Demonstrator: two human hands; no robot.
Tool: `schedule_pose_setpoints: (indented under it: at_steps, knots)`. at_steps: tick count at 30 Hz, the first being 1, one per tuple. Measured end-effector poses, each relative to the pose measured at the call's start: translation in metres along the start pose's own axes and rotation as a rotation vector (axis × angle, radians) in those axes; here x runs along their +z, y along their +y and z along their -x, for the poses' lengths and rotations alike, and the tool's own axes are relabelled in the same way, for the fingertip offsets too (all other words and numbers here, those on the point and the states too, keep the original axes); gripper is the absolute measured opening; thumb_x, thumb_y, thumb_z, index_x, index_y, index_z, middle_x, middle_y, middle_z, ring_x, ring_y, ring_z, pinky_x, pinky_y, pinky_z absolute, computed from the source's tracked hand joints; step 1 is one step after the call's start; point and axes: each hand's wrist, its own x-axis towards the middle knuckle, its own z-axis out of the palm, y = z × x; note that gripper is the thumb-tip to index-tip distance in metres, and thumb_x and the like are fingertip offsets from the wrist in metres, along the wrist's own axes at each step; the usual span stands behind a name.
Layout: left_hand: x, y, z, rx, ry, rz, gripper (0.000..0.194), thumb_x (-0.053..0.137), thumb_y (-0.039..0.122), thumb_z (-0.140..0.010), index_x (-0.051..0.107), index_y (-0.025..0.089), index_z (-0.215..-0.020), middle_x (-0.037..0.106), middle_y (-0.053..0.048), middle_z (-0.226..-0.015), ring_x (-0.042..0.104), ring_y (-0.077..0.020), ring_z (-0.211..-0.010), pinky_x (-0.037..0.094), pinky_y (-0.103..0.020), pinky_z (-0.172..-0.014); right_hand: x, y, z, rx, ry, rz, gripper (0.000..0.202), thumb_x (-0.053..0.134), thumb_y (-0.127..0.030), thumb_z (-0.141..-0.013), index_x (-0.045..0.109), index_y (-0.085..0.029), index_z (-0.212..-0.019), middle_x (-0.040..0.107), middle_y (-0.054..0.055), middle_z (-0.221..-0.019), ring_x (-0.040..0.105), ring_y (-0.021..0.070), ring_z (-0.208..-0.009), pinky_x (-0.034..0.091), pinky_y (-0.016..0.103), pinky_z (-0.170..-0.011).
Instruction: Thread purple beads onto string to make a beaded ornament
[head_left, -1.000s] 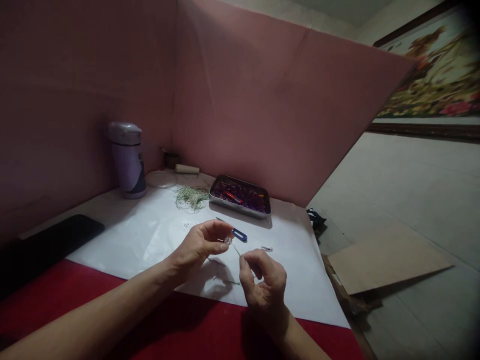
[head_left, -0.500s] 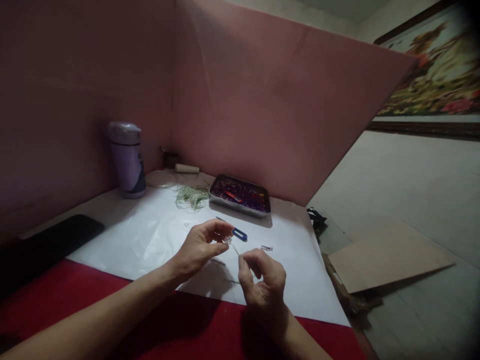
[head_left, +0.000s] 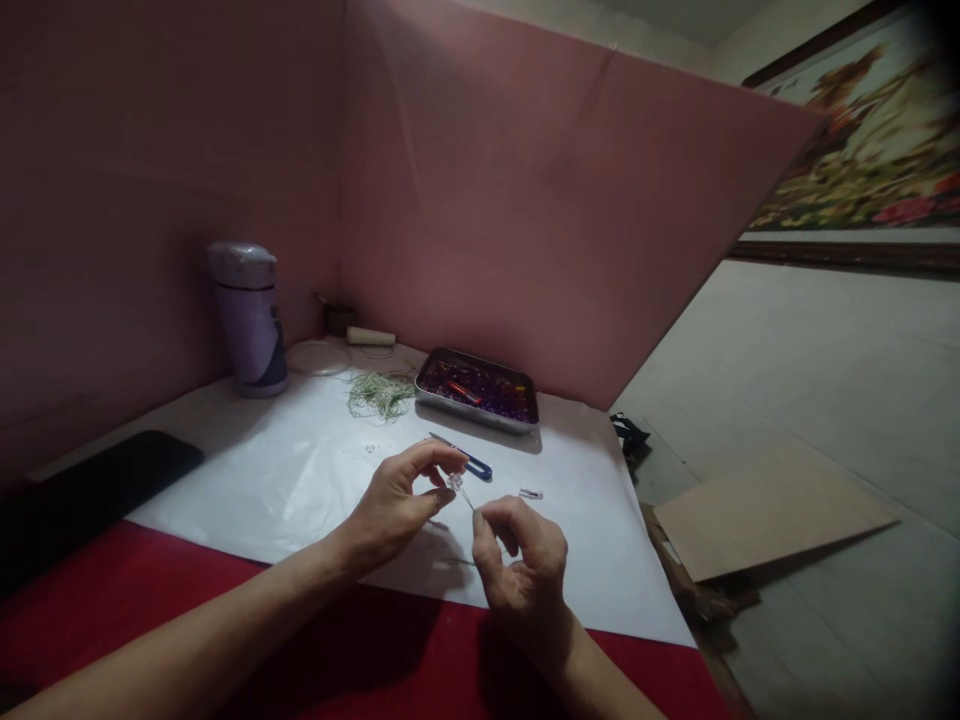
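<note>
- The left hand grasps a small, clear, rounded cluster that looks like glassy beads, pinched between thumb and fingertips above the near middle of the smooth white sheet
- The right hand, just to the right and nearer, pinches a thin pale thread between thumb and forefinger, its other fingers curled; the thread runs from the cluster and looks straight
- A hard tug by the right hand could snap the thread or pull the cluster from the left fingertips, since the hold looks light and the surface slick
- If the left pinch loosens, small pieces could roll off and be hard to spot, being clear against white
- The slim tool with a blue looped handle and narrow pointed end lies just beyond the left fingertips; a careless reach could prick them
- Farther off, a shallow rectangular metal tray holds shiny dark-purple bits, grainy in texture
- To its left lies a wiry, loose tangle of green and whitish thread, likely to snag if pulled
</note>
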Motion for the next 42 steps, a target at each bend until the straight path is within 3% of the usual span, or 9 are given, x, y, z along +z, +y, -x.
schedule_pose_setpoints:
  at_steps: [4, 9, 14, 22, 35, 42]
  knots:
    - [-0.0002, -0.0033, -0.0012, -0.087, -0.004, 0.139, 0.022, 0.070, 0.013, -0.067, 0.069, 0.017, -0.088, 0.064, -0.005, -0.086, 0.056, -0.0167, -0.079, 0.043, -0.028, -0.073, -0.0003, 0.0002, 0.0002, -0.017, 0.003, -0.009, 0.013, 0.051, -0.006, -0.075, 0.052, -0.018, -0.072, 0.044, -0.004, -0.057, 0.042, 0.0089, -0.049, 0.034, 0.021, -0.048]
    - [-0.0032, -0.0084, -0.0048, -0.335, -0.018, 0.487, 0.028, 0.078, 0.012, -0.058, 0.069, 0.016, -0.085, 0.067, -0.004, -0.084, 0.059, -0.0146, -0.080, 0.043, -0.025, -0.076, -0.0002, 0.0002, 0.0012, -0.021, 0.027, -0.026, 0.015, 0.053, -0.004, -0.074, 0.051, -0.019, -0.075, 0.045, -0.005, -0.059, 0.042, 0.0085, -0.049, 0.034, 0.021, -0.049]
    - [-0.0042, -0.0073, -0.0062, -0.489, -0.044, 0.636, 0.030, 0.078, 0.008, -0.057, 0.068, 0.014, -0.085, 0.069, -0.006, -0.085, 0.061, -0.0145, -0.080, 0.042, -0.024, -0.072, -0.0004, 0.0000, 0.0026, -0.016, 0.053, -0.013, 0.014, 0.053, -0.004, -0.074, 0.052, -0.019, -0.075, 0.045, -0.005, -0.058, 0.041, 0.0085, -0.049, 0.034, 0.021, -0.049]
    - [-0.0035, -0.0067, -0.0048, -0.533, -0.067, 0.703, 0.026, 0.076, 0.008, -0.061, 0.067, 0.013, -0.085, 0.069, -0.007, -0.083, 0.060, -0.0125, -0.077, 0.043, -0.023, -0.072, 0.0004, 0.0007, 0.0041, -0.011, 0.056, 0.001, 0.015, 0.052, -0.005, -0.074, 0.052, -0.019, -0.074, 0.047, -0.004, -0.059, 0.043, 0.0089, -0.049, 0.035, 0.022, -0.049]
    - [-0.0037, -0.0092, -0.0036, -0.495, -0.157, 0.725, 0.024, 0.070, 0.004, -0.066, 0.065, 0.011, -0.089, 0.067, -0.008, -0.085, 0.057, -0.0085, -0.064, 0.044, -0.021, -0.065, -0.0010, -0.0013, 0.0032, -0.032, 0.050, 0.005, 0.016, 0.054, -0.002, -0.073, 0.051, -0.019, -0.074, 0.045, -0.005, -0.059, 0.042, 0.0079, -0.049, 0.034, 0.021, -0.048]
    - [-0.0036, -0.0067, -0.0022, -0.505, -0.134, 0.711, 0.022, 0.070, 0.009, -0.069, 0.064, 0.011, -0.090, 0.067, -0.009, -0.085, 0.058, -0.0095, -0.064, 0.044, -0.021, -0.064, 0.0005, -0.0011, 0.0016, -0.057, 0.089, 0.009, 0.016, 0.054, -0.003, -0.074, 0.051, -0.018, -0.073, 0.041, -0.005, -0.058, 0.039, 0.0080, -0.049, 0.032, 0.022, -0.048]
